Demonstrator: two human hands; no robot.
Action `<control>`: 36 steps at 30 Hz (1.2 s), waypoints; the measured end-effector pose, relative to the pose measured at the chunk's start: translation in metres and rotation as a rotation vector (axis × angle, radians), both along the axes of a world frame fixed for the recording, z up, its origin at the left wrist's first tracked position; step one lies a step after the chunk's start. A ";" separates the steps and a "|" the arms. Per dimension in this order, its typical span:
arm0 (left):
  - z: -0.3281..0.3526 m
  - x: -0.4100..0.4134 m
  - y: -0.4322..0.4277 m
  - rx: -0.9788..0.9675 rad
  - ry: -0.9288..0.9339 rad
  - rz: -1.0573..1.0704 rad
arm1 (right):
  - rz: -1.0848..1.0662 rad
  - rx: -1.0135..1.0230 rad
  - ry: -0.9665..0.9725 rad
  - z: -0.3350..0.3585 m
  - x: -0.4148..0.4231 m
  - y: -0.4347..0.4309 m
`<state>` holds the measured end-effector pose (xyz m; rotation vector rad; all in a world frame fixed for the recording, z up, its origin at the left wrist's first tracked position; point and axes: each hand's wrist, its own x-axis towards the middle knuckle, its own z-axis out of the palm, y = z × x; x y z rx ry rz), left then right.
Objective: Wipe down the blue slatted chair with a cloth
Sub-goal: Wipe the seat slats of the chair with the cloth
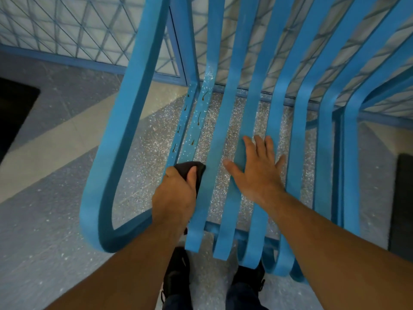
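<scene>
Two bare forearms come in from the bottom edge, left forearm [116,265] and right forearm [335,245]. Between them, black shoes [176,271] stand on the floor [51,238], toes at the seat's front edge.

Left hand [176,193] is clenched round a dark cloth [190,167], thumb over the top. The cloth is bunched and pressed on the leftmost seat slats, toward the front of the seat, just inside the left arm loop.

Right hand [257,173] is released: flat, palm down, fingers spread, resting on the middle seat slats. It holds nothing. The two hands are near each other, not touching.

The chair [125,121] is blue and fills most of the view. Its long slats run from the front lip up into the backrest, and the left armrest is a wide loop. White specks and small dark streaks [204,96] sit on the two leftmost slats, beyond the cloth.

The floor is speckled grey with a pale diagonal band, visible through the slat gaps. A blue mesh panel [67,30] stands behind the chair. A dark mat [402,198] lies at the right edge and a dark patch [13,108] at the left.
</scene>
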<state>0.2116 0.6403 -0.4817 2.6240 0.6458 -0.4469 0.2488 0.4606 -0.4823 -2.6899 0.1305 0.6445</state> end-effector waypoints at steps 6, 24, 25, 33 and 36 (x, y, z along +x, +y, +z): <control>-0.003 -0.038 0.006 -0.074 -0.122 0.004 | -0.020 -0.088 -0.095 -0.008 -0.007 0.005; -0.002 -0.002 -0.003 -0.006 -0.111 -0.033 | -0.027 -0.110 -0.183 -0.013 -0.008 0.006; -0.001 -0.009 -0.002 -0.011 -0.113 -0.032 | -0.029 -0.113 -0.191 -0.014 -0.008 0.006; -0.001 0.030 -0.008 0.028 -0.004 -0.023 | -0.087 -0.123 -0.228 -0.021 -0.008 0.007; -0.001 0.054 -0.014 0.006 0.013 0.038 | -0.087 -0.125 -0.236 -0.021 -0.008 0.008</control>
